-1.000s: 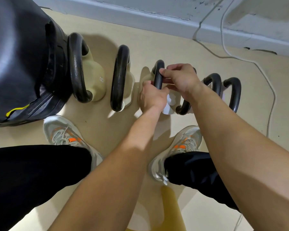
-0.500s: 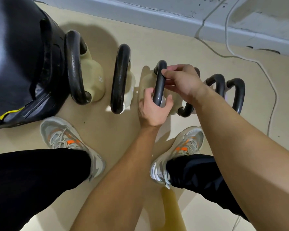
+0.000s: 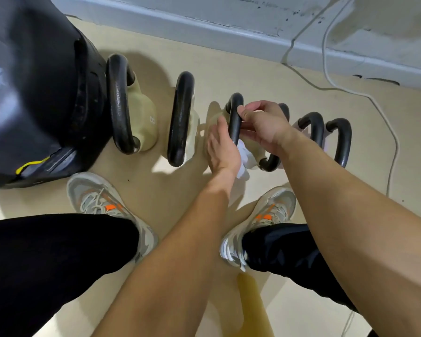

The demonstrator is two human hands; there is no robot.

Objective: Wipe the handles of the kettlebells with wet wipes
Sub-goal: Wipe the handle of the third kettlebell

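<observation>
Row of kettlebells on the beige floor, all placed off the third handle (image 3: 234, 110) (counted from the black bulky object (image 3: 34, 93) at the far end).

The right hand (image 3: 263, 128) was clamped on the top of the third handle, fingers curled over it and thumb across the near side. My read is that it was steadying the bell so it would not rock under the rubbing.

The left hand (image 3: 223, 152) sat just beside and below that grip, on the handle's lower stretch. It pressed the wet wipe (image 3: 243, 152) against the metal, and the wipe's loose end hung out under the palm. The fingers lay fairly straight up the handle's far side and the thumb was hidden. I cannot tell whether that hand was closed round the bar or only pushing.

The second handle (image 3: 180, 117) and the bell marked 8 (image 3: 146, 125) stood on the side towards the black object, untouched. A fourth handle (image 3: 269, 162) was just beyond, half under the right wrist, and two more (image 3: 314, 127) lay past it.

Likely mid-wipe, with about half the row left.
</observation>
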